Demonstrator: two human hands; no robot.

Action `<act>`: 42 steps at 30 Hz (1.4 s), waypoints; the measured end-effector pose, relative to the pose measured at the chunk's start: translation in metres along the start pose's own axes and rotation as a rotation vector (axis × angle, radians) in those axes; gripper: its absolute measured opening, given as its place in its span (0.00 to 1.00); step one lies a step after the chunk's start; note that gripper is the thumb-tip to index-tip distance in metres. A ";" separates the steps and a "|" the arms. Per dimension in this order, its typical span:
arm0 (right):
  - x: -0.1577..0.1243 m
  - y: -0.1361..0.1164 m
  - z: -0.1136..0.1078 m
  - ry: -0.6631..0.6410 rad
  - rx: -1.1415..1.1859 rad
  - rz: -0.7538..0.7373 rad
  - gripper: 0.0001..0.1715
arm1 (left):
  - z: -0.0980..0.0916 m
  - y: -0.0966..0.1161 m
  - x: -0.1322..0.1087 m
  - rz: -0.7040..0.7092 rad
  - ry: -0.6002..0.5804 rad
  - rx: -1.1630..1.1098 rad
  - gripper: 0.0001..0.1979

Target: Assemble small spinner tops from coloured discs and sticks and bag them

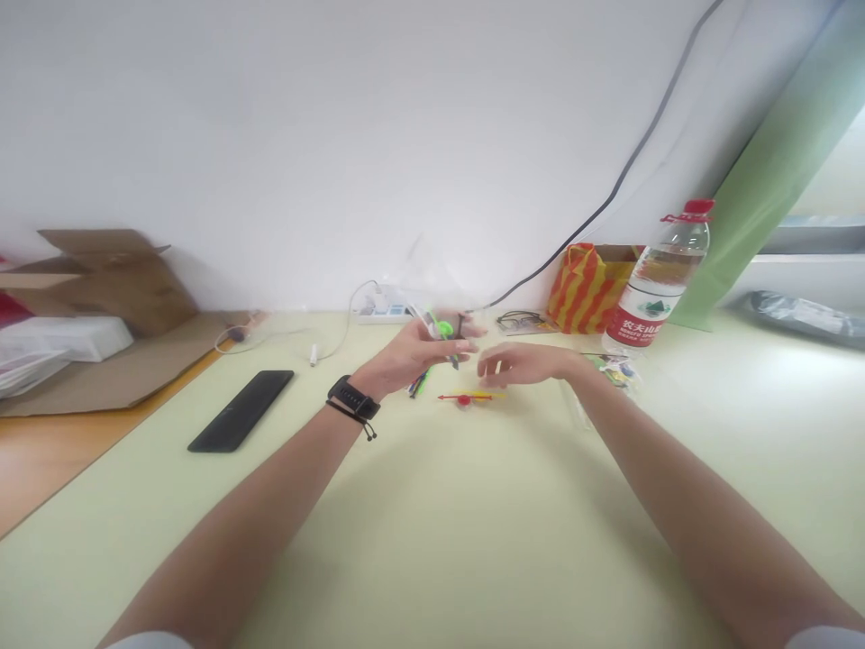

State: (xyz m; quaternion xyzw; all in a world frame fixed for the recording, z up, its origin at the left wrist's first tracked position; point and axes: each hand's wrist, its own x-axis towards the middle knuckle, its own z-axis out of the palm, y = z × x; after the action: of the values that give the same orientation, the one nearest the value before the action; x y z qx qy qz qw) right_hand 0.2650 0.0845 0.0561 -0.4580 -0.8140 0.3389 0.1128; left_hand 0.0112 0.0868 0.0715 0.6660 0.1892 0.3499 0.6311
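My left hand (419, 350), with a black band at the wrist, is raised over the pale green table (432, 541) and closed round a small bundle of toy parts (441, 332): a green piece, a clear piece and dark sticks that hang below the palm. My right hand (523, 362) hovers just to the right of it, fingers loosely apart and pointing left, holding nothing I can make out. On the table under both hands lies a small red and yellow propeller toy (466, 397). A few green and dark sticks (419, 386) lie beside it.
A black phone (241, 410) lies at the left. A water bottle with a red label (659, 284) stands at the right beside a red and yellow striped bag (582, 288). A white power strip (378, 311) with cables sits by the wall. Cardboard (114, 288) lies far left.
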 end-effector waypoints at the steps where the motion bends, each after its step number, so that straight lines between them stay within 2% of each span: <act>1: 0.002 -0.002 0.006 -0.087 -0.043 -0.019 0.16 | 0.006 0.000 -0.001 -0.007 -0.014 0.048 0.24; 3: 0.006 -0.005 0.016 -0.161 -0.129 -0.067 0.16 | 0.019 -0.004 -0.007 -0.083 -0.094 0.182 0.23; 6: 0.014 -0.006 0.023 -0.148 -0.166 -0.120 0.11 | 0.034 -0.011 -0.023 -0.166 -0.142 0.428 0.17; 8: 0.016 -0.004 0.021 -0.140 -0.158 -0.134 0.11 | 0.039 -0.017 -0.037 -0.156 -0.144 0.450 0.19; 10: 0.014 -0.002 0.013 -0.126 -0.150 -0.138 0.11 | 0.041 -0.023 -0.051 -0.153 -0.093 0.427 0.22; 12: 0.008 -0.002 0.003 -0.089 -0.135 -0.125 0.12 | 0.041 -0.030 -0.062 -0.163 -0.086 0.421 0.20; 15: -0.003 -0.005 -0.013 -0.016 -0.095 -0.085 0.14 | 0.037 -0.040 -0.071 -0.175 0.015 0.375 0.22; 18: -0.014 -0.010 -0.027 0.060 -0.061 -0.055 0.16 | 0.033 -0.048 -0.074 -0.124 0.090 0.426 0.24; 22: -0.031 -0.017 -0.044 0.208 -0.040 -0.043 0.15 | 0.030 -0.056 -0.076 -0.088 0.115 0.457 0.20; 27: -0.062 -0.034 -0.062 0.516 -0.073 -0.092 0.13 | 0.031 -0.061 -0.077 -0.131 0.161 0.451 0.23; 30: -0.079 -0.052 -0.067 0.582 0.042 -0.173 0.15 | 0.031 -0.063 -0.076 -0.144 0.157 0.435 0.24; 33: -0.089 -0.074 -0.064 0.569 0.031 -0.209 0.14 | 0.031 -0.065 -0.077 -0.140 0.169 0.409 0.25; 36: -0.090 -0.091 -0.056 0.549 -0.086 -0.203 0.12 | 0.031 -0.064 -0.078 -0.132 0.185 0.434 0.25; 42: -0.082 -0.106 -0.038 0.472 -0.243 -0.237 0.09 | 0.032 -0.062 -0.078 -0.087 0.204 0.472 0.22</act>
State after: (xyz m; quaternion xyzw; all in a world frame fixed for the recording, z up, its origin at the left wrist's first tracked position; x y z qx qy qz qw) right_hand 0.2580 -0.0027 0.1641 -0.4361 -0.8478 0.1076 0.2820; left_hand -0.0076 0.0180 -0.0048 0.7473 0.3566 0.3340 0.4504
